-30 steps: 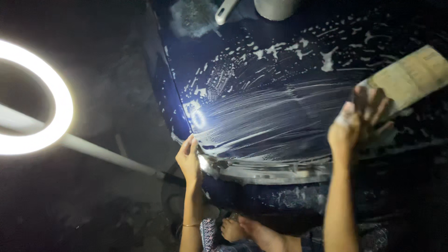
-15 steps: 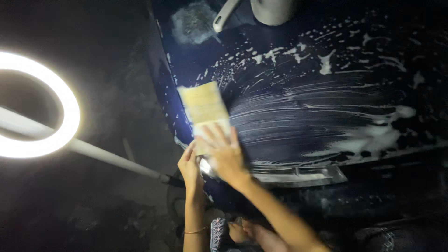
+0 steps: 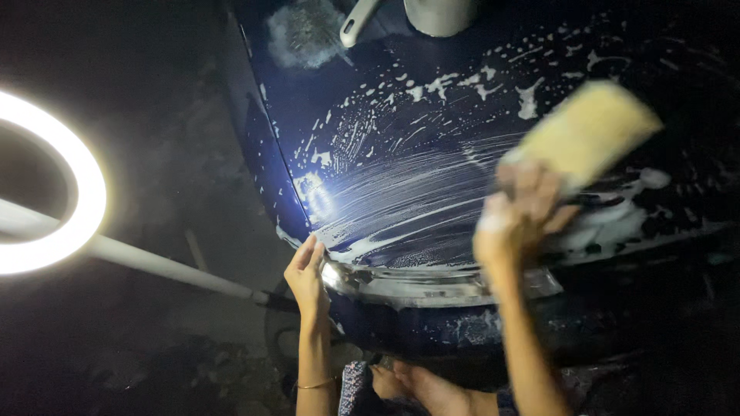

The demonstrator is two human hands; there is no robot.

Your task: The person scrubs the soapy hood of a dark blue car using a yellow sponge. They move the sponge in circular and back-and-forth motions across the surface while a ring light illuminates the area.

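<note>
A dark blue car body panel (image 3: 401,131) covered in streaks of white soap foam fills the upper middle. My right hand (image 3: 512,219), soapy and blurred, presses a yellow sponge (image 3: 590,131) against the panel at the right. My left hand (image 3: 306,273) rests flat with fingers together on the panel's lower left corner, beside a chrome trim strip (image 3: 432,285). A thin bracelet (image 3: 314,383) sits on my left wrist. My bare feet (image 3: 416,385) show below the panel.
A glowing ring light (image 3: 73,192) on a white pole (image 3: 169,270) stands at the left. A white container (image 3: 439,14) with a handle (image 3: 356,21) sits on the car's top, next to a foamy patch (image 3: 304,31). Dark ground surrounds everything.
My right hand swept the sponge from the right to the panel's left side, then back to the right. My left hand stayed on the corner.
</note>
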